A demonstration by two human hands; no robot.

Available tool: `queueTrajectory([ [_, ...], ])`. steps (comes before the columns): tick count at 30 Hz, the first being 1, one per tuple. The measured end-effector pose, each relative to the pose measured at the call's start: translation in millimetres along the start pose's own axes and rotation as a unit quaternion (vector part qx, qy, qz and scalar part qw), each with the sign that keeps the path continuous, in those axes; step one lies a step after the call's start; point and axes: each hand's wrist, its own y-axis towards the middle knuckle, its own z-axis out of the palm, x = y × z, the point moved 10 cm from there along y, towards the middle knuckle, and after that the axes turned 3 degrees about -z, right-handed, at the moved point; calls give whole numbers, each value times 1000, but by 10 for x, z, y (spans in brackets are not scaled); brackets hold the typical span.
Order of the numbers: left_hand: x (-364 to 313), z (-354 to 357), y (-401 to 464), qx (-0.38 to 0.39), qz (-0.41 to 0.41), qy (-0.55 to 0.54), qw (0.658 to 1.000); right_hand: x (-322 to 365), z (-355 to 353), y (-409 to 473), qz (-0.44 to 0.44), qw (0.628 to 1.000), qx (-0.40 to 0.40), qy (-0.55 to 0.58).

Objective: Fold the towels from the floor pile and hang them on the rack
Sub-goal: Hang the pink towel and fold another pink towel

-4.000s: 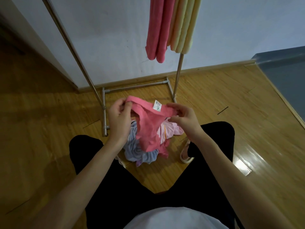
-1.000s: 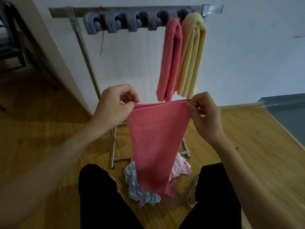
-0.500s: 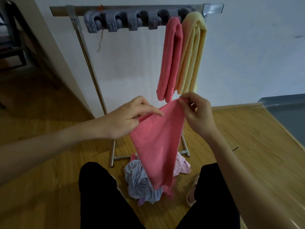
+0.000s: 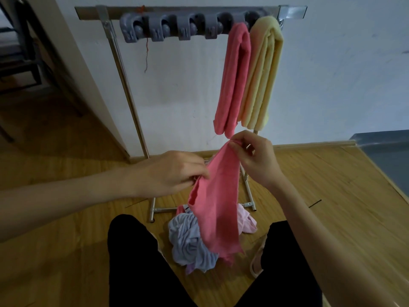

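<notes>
A pink towel (image 4: 218, 209) hangs folded lengthwise in front of me. My right hand (image 4: 254, 158) pinches its top corner, and my left hand (image 4: 174, 171) grips its left edge a little lower. Below it, a floor pile (image 4: 190, 242) of pale blue and light pink towels lies between my knees. The metal rack (image 4: 124, 69) stands against the wall behind. On its top bar hang a folded pink towel (image 4: 232, 80) and a folded yellow towel (image 4: 261, 74), side by side at the right end.
Several grey plastic clips (image 4: 168, 26) sit along the rack's top bar, left of the hung towels. The rack's base bars (image 4: 247, 187) lie on the wooden floor behind the pile. A white wall corner (image 4: 88, 85) juts out at left. A slipper (image 4: 257, 258) lies beside the pile.
I lifted the pink towel off the pile and spread it wide. Since then my hands have come together, and my left hand has slid down the towel's left edge.
</notes>
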Motion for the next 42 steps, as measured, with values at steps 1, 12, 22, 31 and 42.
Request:
queueTrajectory([
  [1, -25, -1, -1, -9, 19, 29, 999, -2, 7, -9, 1, 1000, 3, -1],
  [12, -394, 178, 55, 12, 208, 159, 965, 25, 91, -90, -1, 999, 41, -2],
  [22, 138, -79, 183, -93, -36, 92, 991, 150, 121, -169, -18, 991, 73, 107],
  [31, 228, -227, 183, -150, -107, 25, 983, 211, 129, -153, -32, 989, 97, 107],
  [42, 190, -380, 101, -182, -140, 56, 972, 384, 78, -98, -23, 978, 104, 180],
])
